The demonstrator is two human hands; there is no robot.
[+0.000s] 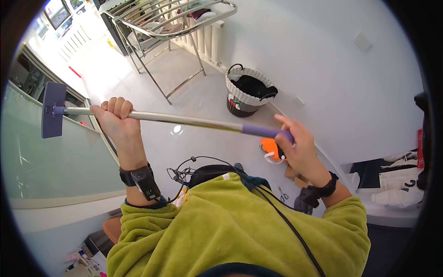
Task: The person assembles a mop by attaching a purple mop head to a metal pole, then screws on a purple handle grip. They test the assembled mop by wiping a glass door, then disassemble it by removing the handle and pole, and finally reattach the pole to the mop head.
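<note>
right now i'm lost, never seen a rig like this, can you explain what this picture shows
There's no robot: it's a person working bare-handed, seen from a wide fisheye camera worn on the head, looking down, so straight edges bend. The left hand grips a metal pole with a flat purple plate at one end; the right hand is at its purple handle. Black devices are strapped to both wrists. On the floor stand a basket and a metal drying rack; scissors lie nearer.

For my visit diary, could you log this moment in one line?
left hand: closed around mop pole | right hand: at purple handle | basket: on floor
</note>
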